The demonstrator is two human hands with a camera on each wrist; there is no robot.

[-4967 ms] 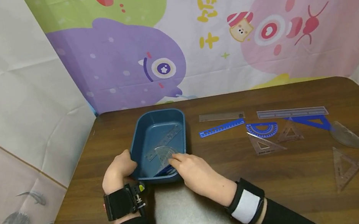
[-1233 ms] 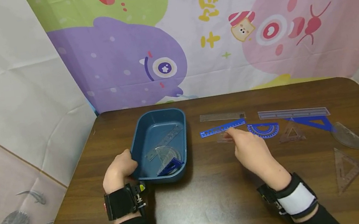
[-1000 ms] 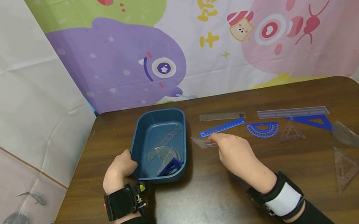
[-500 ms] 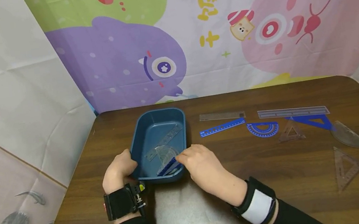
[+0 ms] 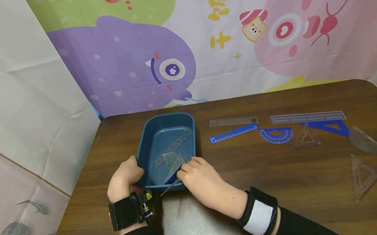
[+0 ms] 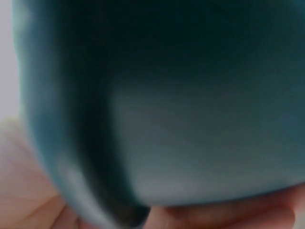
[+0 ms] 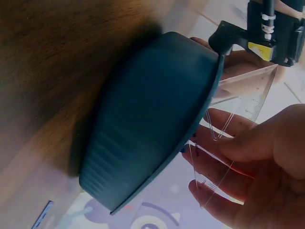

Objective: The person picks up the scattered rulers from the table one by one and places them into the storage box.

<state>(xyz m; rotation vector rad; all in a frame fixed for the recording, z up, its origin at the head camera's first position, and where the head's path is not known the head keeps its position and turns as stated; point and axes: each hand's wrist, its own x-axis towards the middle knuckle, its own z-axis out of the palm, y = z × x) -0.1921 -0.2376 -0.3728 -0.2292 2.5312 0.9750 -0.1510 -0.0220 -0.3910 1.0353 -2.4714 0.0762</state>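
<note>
- blue tray (image 5: 157, 142): our left hand (image 5: 125, 177) grips its near left corner.
- our right hand (image 5: 202, 179) pinches the set square (image 7: 252, 98) between thumb and fingers, over the tray's near end.
- we seem mid-stowing; next calls for lowering it inside, letting go.
- its long axis slants, one tip pointing left and toward us.

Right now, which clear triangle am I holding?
The clear triangle pinched in your right hand, at the rim of the blue tub. Two others lie on the table: one triangle just right of the blue protractor, another triangle farther right, nearer you.
</note>
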